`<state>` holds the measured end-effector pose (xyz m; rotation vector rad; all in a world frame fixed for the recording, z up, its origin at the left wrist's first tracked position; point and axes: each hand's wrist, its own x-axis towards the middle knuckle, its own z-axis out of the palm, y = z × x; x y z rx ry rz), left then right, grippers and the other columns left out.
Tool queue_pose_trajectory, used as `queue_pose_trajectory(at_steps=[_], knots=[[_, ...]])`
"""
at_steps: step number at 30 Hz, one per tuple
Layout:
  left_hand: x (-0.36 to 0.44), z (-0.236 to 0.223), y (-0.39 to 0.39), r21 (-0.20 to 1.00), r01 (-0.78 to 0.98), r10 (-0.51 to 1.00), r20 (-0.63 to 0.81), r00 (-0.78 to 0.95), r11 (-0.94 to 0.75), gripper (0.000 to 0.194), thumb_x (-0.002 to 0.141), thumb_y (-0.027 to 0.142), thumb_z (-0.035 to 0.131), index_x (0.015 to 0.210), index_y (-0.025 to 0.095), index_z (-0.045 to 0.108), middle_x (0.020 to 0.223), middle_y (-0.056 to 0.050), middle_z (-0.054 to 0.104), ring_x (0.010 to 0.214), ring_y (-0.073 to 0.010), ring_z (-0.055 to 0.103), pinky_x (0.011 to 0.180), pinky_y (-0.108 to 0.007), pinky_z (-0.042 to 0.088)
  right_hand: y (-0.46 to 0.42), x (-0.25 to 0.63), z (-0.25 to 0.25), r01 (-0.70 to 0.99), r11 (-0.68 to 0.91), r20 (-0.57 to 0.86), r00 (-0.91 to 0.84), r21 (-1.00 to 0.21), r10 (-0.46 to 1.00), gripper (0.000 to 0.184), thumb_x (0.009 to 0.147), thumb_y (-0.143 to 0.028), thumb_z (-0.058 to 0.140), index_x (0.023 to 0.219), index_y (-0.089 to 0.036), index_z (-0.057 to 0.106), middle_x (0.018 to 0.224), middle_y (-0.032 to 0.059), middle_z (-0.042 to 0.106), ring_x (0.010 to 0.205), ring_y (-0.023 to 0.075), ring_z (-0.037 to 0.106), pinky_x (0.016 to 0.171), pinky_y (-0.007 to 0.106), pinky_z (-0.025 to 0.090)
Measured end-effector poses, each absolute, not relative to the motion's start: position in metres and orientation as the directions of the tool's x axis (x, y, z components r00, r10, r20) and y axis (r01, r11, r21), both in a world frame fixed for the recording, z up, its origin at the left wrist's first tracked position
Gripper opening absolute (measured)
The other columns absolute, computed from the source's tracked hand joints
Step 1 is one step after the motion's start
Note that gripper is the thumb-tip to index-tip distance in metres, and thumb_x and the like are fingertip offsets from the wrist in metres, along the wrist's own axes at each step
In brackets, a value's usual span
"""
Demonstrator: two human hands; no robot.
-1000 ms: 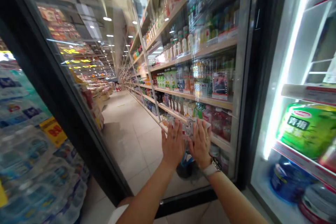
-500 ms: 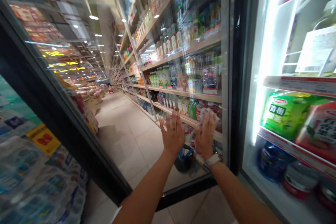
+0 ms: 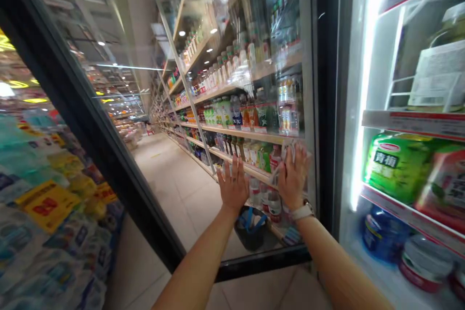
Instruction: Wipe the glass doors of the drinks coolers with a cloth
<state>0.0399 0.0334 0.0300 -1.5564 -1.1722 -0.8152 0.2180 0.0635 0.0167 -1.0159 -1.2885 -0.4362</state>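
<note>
A glass cooler door (image 3: 189, 164) in a black frame stands swung open in front of me. My left hand (image 3: 233, 186) lies flat against the glass, fingers spread, with nothing seen in it. To its right, my right hand (image 3: 292, 181) presses a whitish crumpled cloth (image 3: 287, 146) to the glass near the door's right side. Most of the cloth is hidden under the fingers and palm. A watch with a pale band (image 3: 302, 211) is on my right wrist. Through the glass, below and between my hands, a dark bucket (image 3: 251, 237) with blue items in it shows on the floor.
At right, the lit cooler (image 3: 363, 82) holds a green drink pack (image 3: 392, 167), a red pack (image 3: 445, 179) and large bottles. Beyond the glass run long drink shelves (image 3: 232, 131) and a tiled aisle (image 3: 156, 155). Wrapped packs with a yellow price sign (image 3: 47, 205) are stacked at left.
My right hand has slid slightly right and up on the glass with the cloth. The left hand has shifted a little left, still flat. The view has turned somewhat.
</note>
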Motion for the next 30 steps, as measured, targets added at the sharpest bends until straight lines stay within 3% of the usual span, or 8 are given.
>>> queue_pose_trajectory(at_steps=[4, 8, 10, 13, 16, 20, 26, 30], knots=[[0.035, 0.031, 0.05, -0.318, 0.946, 0.243, 0.915, 0.323, -0.06, 0.064, 0.093, 0.026, 0.043, 0.152, 0.012, 0.022, 0.154, -0.015, 0.032, 0.148, -0.0282, 0.01, 0.121, -0.056, 0.008, 0.059, 0.18, -0.02, 0.826, 0.53, 0.967, 0.07, -0.194, 0.245, 0.061, 0.095, -0.022, 0.042, 0.153, -0.025, 0.023, 0.158, 0.0132, 0.029, 0.149, 0.0311, 0.012, 0.115, 0.067, 0.016], [0.029, 0.029, 0.066, -0.303, 0.95, 0.268, 0.911, 0.313, -0.078, 0.06, 0.094, 0.026, 0.043, 0.15, 0.013, 0.029, 0.153, -0.016, 0.034, 0.148, -0.0283, 0.012, 0.12, -0.057, 0.011, 0.061, 0.178, -0.032, 0.821, 0.57, 0.955, -0.176, 0.009, 0.237, 0.06, 0.091, -0.016, 0.05, 0.147, -0.03, 0.037, 0.154, 0.0084, 0.038, 0.147, 0.0269, 0.023, 0.118, 0.059, 0.019], [0.027, 0.027, 0.072, -0.289, 0.954, 0.287, 0.91, 0.301, -0.085, 0.058, 0.094, 0.027, 0.042, 0.149, 0.013, 0.031, 0.153, -0.016, 0.034, 0.148, -0.0283, 0.014, 0.12, -0.056, 0.013, 0.068, 0.198, -0.024, 0.835, 0.548, 0.964, -0.097, -0.056, 0.246, 0.063, 0.091, -0.015, 0.048, 0.15, -0.03, 0.033, 0.158, 0.0083, 0.031, 0.147, 0.0276, 0.024, 0.117, 0.06, 0.02], [0.026, 0.024, 0.078, -0.272, 0.959, 0.276, 0.918, 0.284, -0.084, 0.058, 0.094, 0.029, 0.042, 0.149, 0.014, 0.031, 0.152, -0.016, 0.035, 0.148, -0.0278, 0.017, 0.121, -0.055, 0.012, 0.08, 0.23, -0.007, 0.835, 0.463, 0.949, 0.204, -0.296, 0.239, 0.064, 0.094, -0.019, 0.042, 0.154, -0.026, 0.02, 0.163, 0.0118, 0.014, 0.149, 0.0335, 0.013, 0.113, 0.069, 0.019], [0.027, 0.023, 0.081, -0.265, 0.96, 0.265, 0.922, 0.281, -0.096, 0.06, 0.094, 0.03, 0.042, 0.151, 0.014, 0.028, 0.152, -0.016, 0.035, 0.148, -0.0274, 0.018, 0.121, -0.054, 0.011, 0.085, 0.238, 0.0, 0.801, 0.436, 0.912, 0.351, -0.41, 0.213, 0.062, 0.096, -0.023, 0.037, 0.155, -0.024, 0.017, 0.162, 0.0142, 0.014, 0.149, 0.0359, 0.01, 0.11, 0.074, 0.02], [0.028, 0.024, 0.078, -0.27, 0.956, 0.25, 0.924, 0.29, -0.11, 0.062, 0.095, 0.03, 0.042, 0.152, 0.015, 0.024, 0.153, -0.015, 0.035, 0.148, -0.0271, 0.017, 0.121, -0.053, 0.011, 0.073, 0.198, -0.013, 0.816, 0.457, 0.929, 0.257, -0.356, 0.265, 0.063, 0.096, -0.023, 0.038, 0.155, -0.025, 0.017, 0.161, 0.0139, 0.018, 0.149, 0.0354, 0.008, 0.11, 0.074, 0.017], [0.031, 0.027, 0.067, -0.279, 0.954, 0.237, 0.925, 0.297, -0.11, 0.063, 0.094, 0.027, 0.043, 0.152, 0.015, 0.022, 0.153, -0.014, 0.034, 0.148, -0.0249, 0.016, 0.122, -0.051, 0.011, 0.049, 0.147, -0.043, 0.828, 0.551, 0.932, -0.114, -0.102, 0.343, 0.061, 0.091, -0.013, 0.043, 0.15, -0.025, 0.033, 0.155, 0.0121, 0.036, 0.149, 0.03, 0.016, 0.116, 0.064, 0.018], [0.033, 0.028, 0.058, -0.294, 0.953, 0.243, 0.921, 0.304, -0.075, 0.061, 0.095, 0.028, 0.042, 0.151, 0.013, 0.025, 0.152, -0.014, 0.036, 0.148, -0.0252, 0.016, 0.122, -0.051, 0.009, 0.055, 0.176, -0.034, 0.829, 0.547, 0.946, -0.078, -0.114, 0.316, 0.063, 0.092, -0.011, 0.041, 0.152, -0.027, 0.028, 0.158, 0.0109, 0.029, 0.148, 0.0286, 0.018, 0.116, 0.063, 0.02]])
